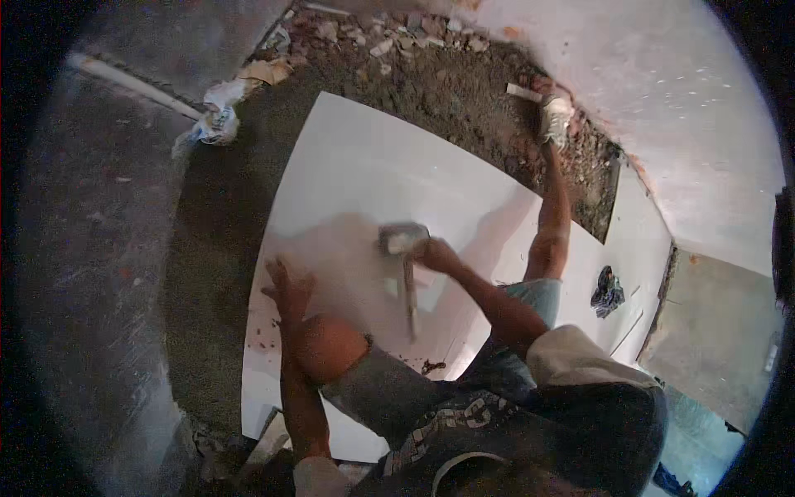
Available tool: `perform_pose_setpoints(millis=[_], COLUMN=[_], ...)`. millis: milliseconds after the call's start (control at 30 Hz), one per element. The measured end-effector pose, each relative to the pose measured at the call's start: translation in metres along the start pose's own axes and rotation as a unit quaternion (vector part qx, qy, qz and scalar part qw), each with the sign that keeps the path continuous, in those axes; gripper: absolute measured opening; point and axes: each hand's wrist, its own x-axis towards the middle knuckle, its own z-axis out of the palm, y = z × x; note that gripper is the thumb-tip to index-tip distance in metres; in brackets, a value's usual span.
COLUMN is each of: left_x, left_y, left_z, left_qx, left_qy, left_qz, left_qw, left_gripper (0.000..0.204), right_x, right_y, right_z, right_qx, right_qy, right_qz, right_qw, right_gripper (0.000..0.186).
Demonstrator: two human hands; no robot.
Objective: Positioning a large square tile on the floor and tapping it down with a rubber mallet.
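A large white tile (373,157) lies over dark mortar beneath my hands. My right hand (437,255) is closed on a mallet (409,290), close to its blurred head. The mallet's pale handle points back toward me, above the tile. Fingers spread, my left hand (288,290) rests on or just over the tile's left part, beside my bent knee (330,346). Whether its palm touches the surface is unclear.
Damp mortar (207,273) borders the tile on the left. Rubble (414,41) lies along the far side, where my outstretched foot (556,120) rests by the wall. A crumpled plastic bag (219,116) sits at far left; a dark cloth-like bundle (608,291) lies at right.
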Motion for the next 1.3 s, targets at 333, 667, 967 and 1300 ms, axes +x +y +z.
perform_pose_setpoints(millis=[333, 667, 967, 1300], left_x=[0.002, -0.001, 0.004, 0.005], left_y=[0.058, 0.046, 0.038, 0.043], left_z=[-0.001, -0.005, 0.01, 0.005], left_qx=[0.029, -0.029, -0.001, -0.002], left_qy=[-0.004, 0.01, 0.017, 0.014], left_qz=[-0.085, -0.07, -0.04, -0.035], left_qw=[0.996, 0.997, 0.999, 0.999], left_gripper=[0.123, 0.122, 0.122, 0.12], right_x=[0.04, 0.097, 0.173, 0.161], right_y=[0.143, 0.171, 0.208, 0.19], right_z=[-0.211, -0.143, -0.171, -0.144], right_qx=[-0.124, -0.134, -0.139, -0.11], right_qy=[0.299, 0.049, 0.298, -0.004], right_qz=[0.251, 0.345, 0.164, 0.191], right_qw=[0.913, 0.928, 0.93, 0.975], right_gripper=[0.04, 0.066, 0.058, 0.038])
